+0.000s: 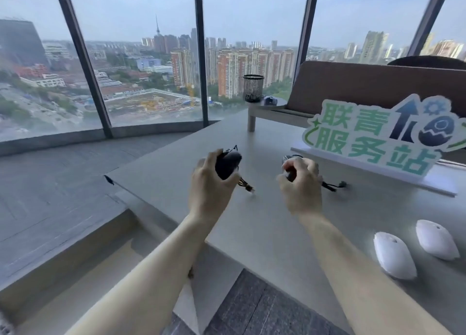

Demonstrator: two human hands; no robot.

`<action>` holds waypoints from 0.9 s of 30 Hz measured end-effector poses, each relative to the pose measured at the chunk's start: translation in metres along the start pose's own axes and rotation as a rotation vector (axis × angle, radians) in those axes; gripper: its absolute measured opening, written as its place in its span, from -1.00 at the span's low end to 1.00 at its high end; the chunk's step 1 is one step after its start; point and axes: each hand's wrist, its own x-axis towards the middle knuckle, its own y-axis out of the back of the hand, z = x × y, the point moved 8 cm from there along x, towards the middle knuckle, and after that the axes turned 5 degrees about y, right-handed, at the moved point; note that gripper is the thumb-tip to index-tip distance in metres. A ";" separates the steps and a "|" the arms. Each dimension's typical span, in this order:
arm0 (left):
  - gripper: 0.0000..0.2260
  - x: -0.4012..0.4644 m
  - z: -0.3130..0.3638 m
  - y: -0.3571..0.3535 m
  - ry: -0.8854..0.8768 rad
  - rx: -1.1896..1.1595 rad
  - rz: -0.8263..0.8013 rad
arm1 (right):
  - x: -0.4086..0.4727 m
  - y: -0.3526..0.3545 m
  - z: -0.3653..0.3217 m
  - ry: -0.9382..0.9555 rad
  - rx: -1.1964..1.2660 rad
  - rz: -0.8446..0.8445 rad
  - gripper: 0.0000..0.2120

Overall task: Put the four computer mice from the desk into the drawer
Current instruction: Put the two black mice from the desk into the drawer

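Note:
My left hand (210, 186) is wrapped around a black wired mouse (228, 164) held just above the grey desk (264, 221), its bundled cable hanging below the fingers. My right hand (301, 183) grips a second black mouse (290, 163), mostly hidden by the fingers; its tied cable (332, 184) trails to the right on the desk. Two white mice lie side by side at the desk's right: one nearer (393, 255), one farther (436, 239). No drawer is visible.
A green and white sign (378, 135) on a white base stands behind my right hand. A black mesh pen holder (253, 88) sits on a raised shelf at the back, beside a brown panel. The desk's left edge drops to the floor by tall windows.

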 end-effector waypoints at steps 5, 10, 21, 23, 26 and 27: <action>-0.54 0.000 -0.012 0.115 -0.018 0.000 0.168 | -0.034 -0.024 -0.117 0.068 0.354 -0.045 -0.82; -0.57 -0.014 -0.060 0.205 0.048 0.039 0.305 | -0.074 -0.072 -0.196 0.122 0.537 -0.184 -0.82; -0.53 -0.052 -0.249 0.228 0.396 0.270 0.207 | -0.173 -0.254 -0.199 0.139 0.335 -0.628 -0.87; -0.52 -0.061 -0.290 0.212 0.511 0.295 0.154 | -0.191 -0.291 -0.178 0.111 0.213 -0.734 -0.84; -0.46 -0.076 -0.340 0.189 0.676 0.375 0.077 | -0.213 -0.338 -0.148 0.097 0.040 -0.863 -0.82; -0.44 -0.080 -0.353 0.181 0.723 0.400 0.046 | -0.219 -0.351 -0.140 0.103 -0.033 -0.920 -0.82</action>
